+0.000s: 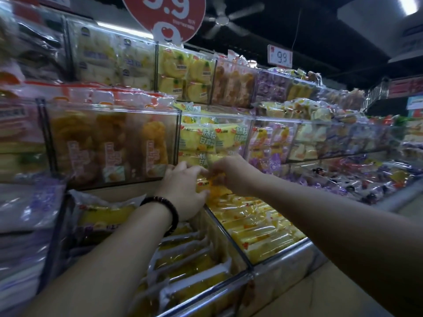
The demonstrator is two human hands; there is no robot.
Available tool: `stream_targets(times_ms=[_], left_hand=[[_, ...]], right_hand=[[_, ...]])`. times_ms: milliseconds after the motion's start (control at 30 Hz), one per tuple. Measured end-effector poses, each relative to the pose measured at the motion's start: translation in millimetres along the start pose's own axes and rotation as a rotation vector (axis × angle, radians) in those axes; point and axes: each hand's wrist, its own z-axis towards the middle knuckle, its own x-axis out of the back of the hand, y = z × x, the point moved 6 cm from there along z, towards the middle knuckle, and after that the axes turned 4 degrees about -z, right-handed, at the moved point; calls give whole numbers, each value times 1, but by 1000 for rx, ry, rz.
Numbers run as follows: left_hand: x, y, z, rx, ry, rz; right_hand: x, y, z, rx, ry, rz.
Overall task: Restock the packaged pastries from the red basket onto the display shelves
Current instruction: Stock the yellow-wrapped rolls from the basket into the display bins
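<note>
**Both hands on one yellow packet**

Tiered display shelves with clear plastic fronts (103, 106) fill my view, packed with wrapped pastries. Below them a metal-edged open bin (283, 253) holds rows of yellow cakes in cellophane. At its back end my left hand (185, 188) curls round a yellow clear-wrapped pastry packet (214, 191), and my right hand (226, 170) pinches its upper edge. A dark beaded bracelet (164, 209) circles my left wrist.

At centre, packet (206, 188) is showing yellow with orange patch; 12 o'clock round sign (163, 13) is showing red with white numerals; 2 o'clock wrappers (272, 86) are showing purple; beaded bracelet (175, 213) is showing dark reddish-brown.
</note>
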Motion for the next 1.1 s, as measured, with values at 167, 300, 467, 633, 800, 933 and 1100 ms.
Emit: stream_targets(times_ms=[167, 300, 467, 633, 800, 933, 1100], left_hand=[[-13, -2, 1, 23, -157, 127], [-16, 1, 0, 39, -215, 173], [-7, 8, -6, 18, -180, 195], [10, 50, -31, -91, 1, 175], [1, 121, -94, -317, -43, -74], [-14, 150, -176, -345, -126, -276], [-76, 118, -264, -119, -410, -295]], right_hand=[[-5, 10, -3, -18, 27, 74], [21, 18, -26, -33, 172, 105], [62, 28, -78, -70, 301, 150], [95, 19, -152, -121, 356, 229], [108, -5, -217, -185, 344, 384], [86, -35, -267, -159, 291, 498], [10, -66, -331, -183, 49, 523]])
